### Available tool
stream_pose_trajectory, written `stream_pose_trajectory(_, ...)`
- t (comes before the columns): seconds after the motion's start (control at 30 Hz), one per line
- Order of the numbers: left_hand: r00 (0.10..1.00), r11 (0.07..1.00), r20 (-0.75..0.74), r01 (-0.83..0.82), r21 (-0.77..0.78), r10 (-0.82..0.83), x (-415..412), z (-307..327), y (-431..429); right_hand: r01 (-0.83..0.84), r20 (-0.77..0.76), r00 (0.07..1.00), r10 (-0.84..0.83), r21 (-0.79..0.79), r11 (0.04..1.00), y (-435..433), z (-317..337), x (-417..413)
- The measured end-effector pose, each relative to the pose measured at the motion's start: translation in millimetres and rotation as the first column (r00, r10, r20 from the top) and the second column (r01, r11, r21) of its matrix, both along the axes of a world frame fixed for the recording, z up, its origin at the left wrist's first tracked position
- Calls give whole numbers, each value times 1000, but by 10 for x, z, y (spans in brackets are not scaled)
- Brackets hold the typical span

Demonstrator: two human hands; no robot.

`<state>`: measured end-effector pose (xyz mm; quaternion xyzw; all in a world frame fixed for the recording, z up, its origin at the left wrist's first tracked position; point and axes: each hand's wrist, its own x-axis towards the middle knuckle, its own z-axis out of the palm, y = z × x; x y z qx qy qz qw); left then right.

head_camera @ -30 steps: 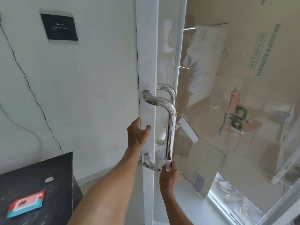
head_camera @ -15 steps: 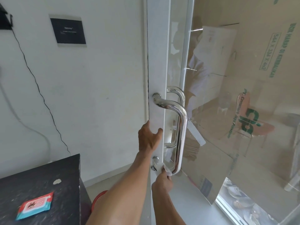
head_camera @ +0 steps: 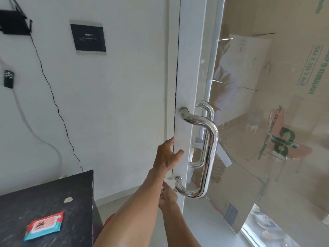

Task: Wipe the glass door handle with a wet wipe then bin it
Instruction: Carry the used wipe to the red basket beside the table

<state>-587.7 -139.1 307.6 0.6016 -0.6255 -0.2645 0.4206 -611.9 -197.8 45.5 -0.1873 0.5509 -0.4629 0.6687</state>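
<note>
A chrome D-shaped door handle [head_camera: 211, 148] is fixed to the white frame of the glass door [head_camera: 190, 68]. My left hand [head_camera: 167, 155] rests with spread fingers on the frame's edge, left of the handle. My right hand [head_camera: 168, 196] is below it, pinching a white wet wipe [head_camera: 170, 180] against the handle's lower mount. My left forearm hides most of the wipe. A red bin rim [head_camera: 109, 219] peeks out beside the black table.
A black table [head_camera: 46, 202] stands at lower left with a red and teal wet wipe pack [head_camera: 44, 226] on it. Cardboard sheets [head_camera: 267, 122] lean behind the glass. A black plaque [head_camera: 88, 39] and cables hang on the white wall.
My right hand has slid the wipe from the bottom of the vertical bar round the lower bend to the mount by the frame. The view has shifted left and downward.
</note>
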Motion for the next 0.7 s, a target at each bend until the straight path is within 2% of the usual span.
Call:
stream_pose_trajectory(0.1,999,998,27,44,48,-46,191,-36,89,-91,28,995,92,-37,995,108,88,115)
stream_pose_trajectory(0.2,1000,994,-16,-9,106,10,425,-173,202,-105,49,993,107,-38,994,720,962,183)
stream_pose_trajectory(0.27,996,987,-28,-81,139,86,590,-275,278,-146,18,989,147,-27,989,854,1167,212)
stream_pose_trajectory(0.53,929,881,-61,-322,346,364,1362,-824,372,-276,-243,938,246,-99,956,782,1405,574)
stream_pose_trajectory(0.7,884,829,-96,-385,406,458,1756,-1112,359,-363,-270,907,323,-116,924,601,1342,981)
